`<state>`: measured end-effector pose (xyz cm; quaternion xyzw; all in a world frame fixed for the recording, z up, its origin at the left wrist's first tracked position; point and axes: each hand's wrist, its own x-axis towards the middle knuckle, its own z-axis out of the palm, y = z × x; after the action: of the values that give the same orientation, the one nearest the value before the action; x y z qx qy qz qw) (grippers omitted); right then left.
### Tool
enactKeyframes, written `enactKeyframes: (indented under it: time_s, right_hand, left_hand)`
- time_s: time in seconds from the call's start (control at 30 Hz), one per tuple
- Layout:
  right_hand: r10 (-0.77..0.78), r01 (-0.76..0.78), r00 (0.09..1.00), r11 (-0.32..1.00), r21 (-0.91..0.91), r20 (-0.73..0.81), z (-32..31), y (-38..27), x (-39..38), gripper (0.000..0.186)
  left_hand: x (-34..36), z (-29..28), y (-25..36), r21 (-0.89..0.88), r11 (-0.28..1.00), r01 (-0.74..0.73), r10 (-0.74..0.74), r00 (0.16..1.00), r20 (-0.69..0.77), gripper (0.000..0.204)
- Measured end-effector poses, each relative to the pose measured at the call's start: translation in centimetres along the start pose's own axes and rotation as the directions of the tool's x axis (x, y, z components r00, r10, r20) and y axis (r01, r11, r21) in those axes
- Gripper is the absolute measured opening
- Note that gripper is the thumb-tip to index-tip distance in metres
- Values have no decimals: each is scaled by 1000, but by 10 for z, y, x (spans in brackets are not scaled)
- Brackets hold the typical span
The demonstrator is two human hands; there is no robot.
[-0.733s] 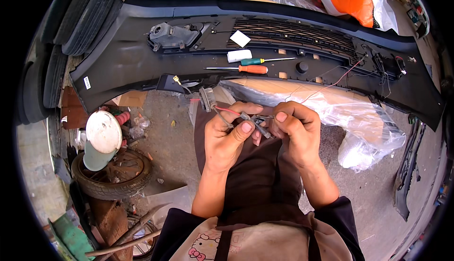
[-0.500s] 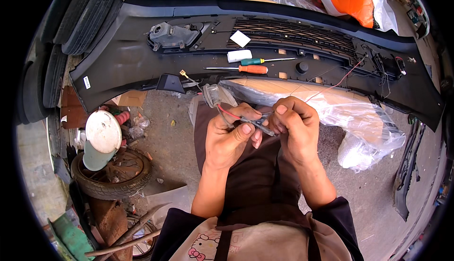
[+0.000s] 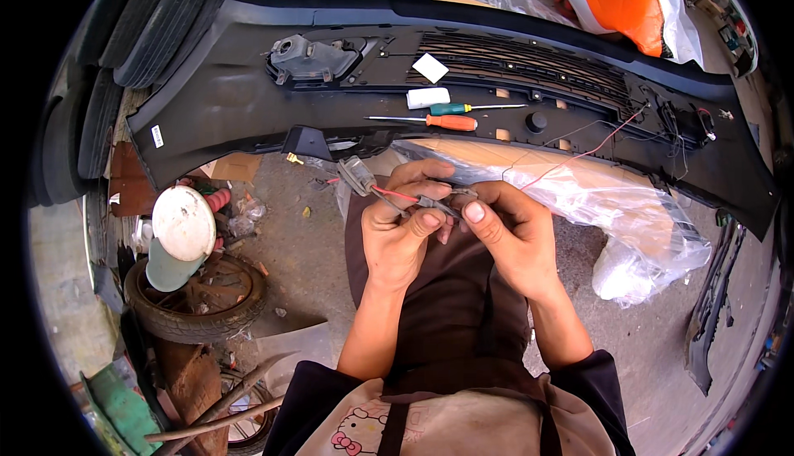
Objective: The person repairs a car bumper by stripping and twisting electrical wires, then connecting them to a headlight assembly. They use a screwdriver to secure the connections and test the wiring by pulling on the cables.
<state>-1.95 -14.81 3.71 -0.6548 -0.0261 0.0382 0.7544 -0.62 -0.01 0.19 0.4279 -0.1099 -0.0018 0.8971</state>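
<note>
Both my hands meet over my lap. My left hand (image 3: 392, 241) is closed on a red wire (image 3: 399, 195) and a dark sleeved stretch of wiring. From this wiring hangs a small grey, clear-sided fitting (image 3: 357, 176), tilted past my left fingers. A brass-coloured terminal (image 3: 294, 158) shows beyond the fitting. My right hand (image 3: 523, 237) pinches the dark end of the same wiring between thumb and fingers, touching the left fingertips. Exactly what lies under the right thumb is hidden. A large black car bumper (image 3: 223, 84) lies across in front of me.
On the bumper rest an orange-handled screwdriver (image 3: 452, 123), a green-handled screwdriver (image 3: 451, 109), a white roll (image 3: 428, 97) and a white card (image 3: 430, 68). Plastic-wrapped cardboard (image 3: 595, 187) sticks out below it. Tyres (image 3: 155, 30) stack at left, near a round-topped stool (image 3: 184, 223).
The wiring's fitting has swung slightly left and down, and its brass terminal has dropped. My right thumb has shifted left, closer to the left fingers. The view has shifted slightly.
</note>
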Motion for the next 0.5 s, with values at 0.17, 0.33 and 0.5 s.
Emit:
enactKeyframes:
  time_s: [0.17,0.33,0.5]
  right_hand:
    - [-87,90,995,995,39,-53,4,-1,-4,22]
    - [-146,142,989,965,-220,0,0,-4,-3,22]
    - [-349,336,934,785,-520,76,-5,0,4,20]
  left_hand:
    - [2,0,3,287,958,-29,36,999,-20,23]
    - [1,1,6,438,897,-60,75,997,-16,20]
    - [3,4,7,526,849,-56,70,998,-6,23]
